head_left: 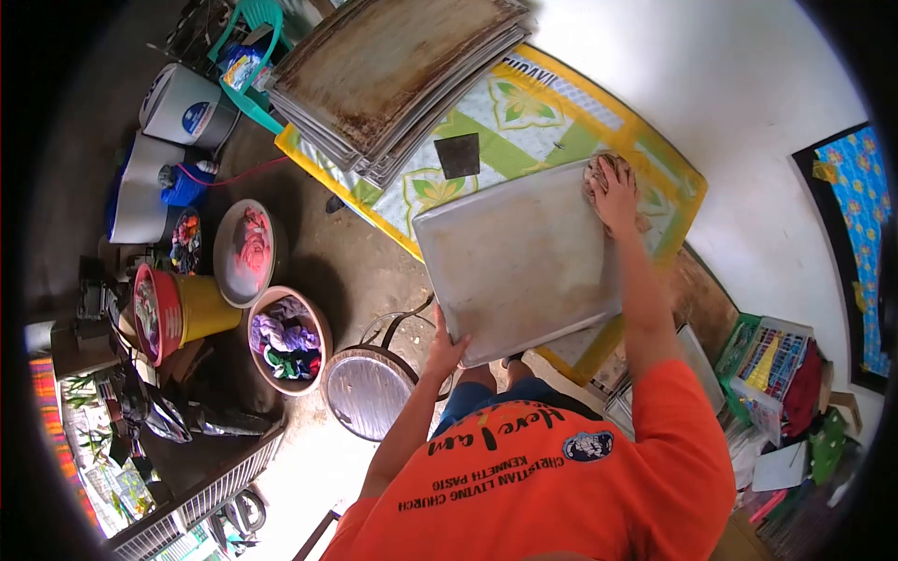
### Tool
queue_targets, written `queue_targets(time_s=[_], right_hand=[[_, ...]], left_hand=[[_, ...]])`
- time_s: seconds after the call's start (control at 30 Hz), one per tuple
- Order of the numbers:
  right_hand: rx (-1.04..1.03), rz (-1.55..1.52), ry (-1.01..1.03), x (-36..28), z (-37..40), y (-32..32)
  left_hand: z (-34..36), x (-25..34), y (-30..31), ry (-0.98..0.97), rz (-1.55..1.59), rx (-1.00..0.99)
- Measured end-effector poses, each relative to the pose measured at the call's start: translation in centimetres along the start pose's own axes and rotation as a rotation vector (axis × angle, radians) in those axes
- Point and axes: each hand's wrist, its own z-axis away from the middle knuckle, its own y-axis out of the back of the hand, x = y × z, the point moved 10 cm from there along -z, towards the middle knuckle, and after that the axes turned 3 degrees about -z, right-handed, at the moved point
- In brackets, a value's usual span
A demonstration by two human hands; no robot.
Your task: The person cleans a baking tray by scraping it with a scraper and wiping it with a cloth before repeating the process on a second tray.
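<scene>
A large grey metal baking tray [524, 262] lies on the table and juts out past its near edge towards my body. My left hand [447, 350] grips the tray's near left corner, its thumb pointing up along the side. At the far right corner, my right hand [615, 198] presses a crumpled brownish rag [600, 168] against the tray's rim. Just beyond the tray's far edge lies a small dark square plate [457, 156]. A stack of browned, stained trays [393, 70] rests further back on the left of the table.
A yellow-edged patterned cloth [524, 100] covers the table. On the floor to the left stand a round stool [369, 393], a basin of clothes [321, 351], a tilted basin [223, 252] and a yellow bucket [208, 309]. A green chair [229, 89] stands behind; crates [762, 369] sit right.
</scene>
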Motion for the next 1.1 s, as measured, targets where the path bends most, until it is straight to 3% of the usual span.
queue_targets(time_s=[0.07, 0.17, 0.23, 0.3, 0.5, 0.53, 0.57, 0.6, 0.67, 0.73, 0.77, 0.8, 0.87, 0.93, 1.0, 1.1], right_hand=[[0.044, 0.015, -0.068, -1.5, 1.6, -0.8], [-0.075, -0.115, -0.070, -6.1, 3.8, -4.0], [-0.064, -0.170, 0.004, -12.2, 5.8, -4.0], [-0.028, -0.297, 0.118, -19.5, 7.2, -2.8], [-0.189, -0.547, 0.410, -36.0, 13.0, -4.7], [-0.381, -0.731, 0.436, -37.9, 14.2, -6.4], [-0.752, -0.906, 0.424, -40.0, 16.7, -8.8], [-0.751, -0.971, 0.455, -41.7, 17.7, -5.7], [-0.567, -1.059, 0.435, -42.2, 18.9, -2.3], [-0.509, -0.919, 0.348, -40.4, 16.8, 0.6], [-0.483, -0.846, 0.303, -38.9, 15.9, 1.6], [-0.322, -0.782, 0.303, -37.1, 14.7, 1.7], [-0.215, -0.562, 0.297, -35.1, 12.2, 3.2], [-0.253, -0.402, 0.425, -34.5, 12.8, 1.3], [-0.180, -0.315, 0.575, -33.7, 14.1, -0.3], [-0.140, -0.195, 0.393, -26.7, 11.4, -3.5]], left_hand=[[-0.4, -0.3, -0.1, -0.030, -0.003, 0.003], [-0.6, 0.2, 0.1, -0.087, -0.083, 0.017], [-0.5, 1.0, 0.2, -0.155, -0.150, 0.037], [-0.3, 1.1, 0.2, -0.088, -0.153, 0.004], [-0.2, 0.8, 0.2, -0.010, -0.116, 0.010], [-0.1, 0.7, 0.2, 0.026, -0.092, 0.008], [-0.1, 0.9, 0.1, 0.002, -0.148, 0.012], [-0.5, 0.5, 0.0, -0.026, -0.207, 0.017], [-2.3, -3.7, -0.7, 0.003, -0.274, -0.029], [-2.0, -2.8, -0.6, -0.006, -0.228, -0.016], [-1.0, -0.8, 0.3, -0.066, -0.161, 0.110], [-0.1, 0.9, 1.3, -0.129, -0.096, 0.234], [-1.0, 0.4, 1.3, -0.047, 0.054, 0.242], [-0.4, 4.2, 2.7, -0.123, 0.048, 0.408], [-2.0, 2.3, 2.8, -0.055, -0.100, 0.464], [-2.0, 2.5, 3.0, 0.005, -0.205, 0.513]])
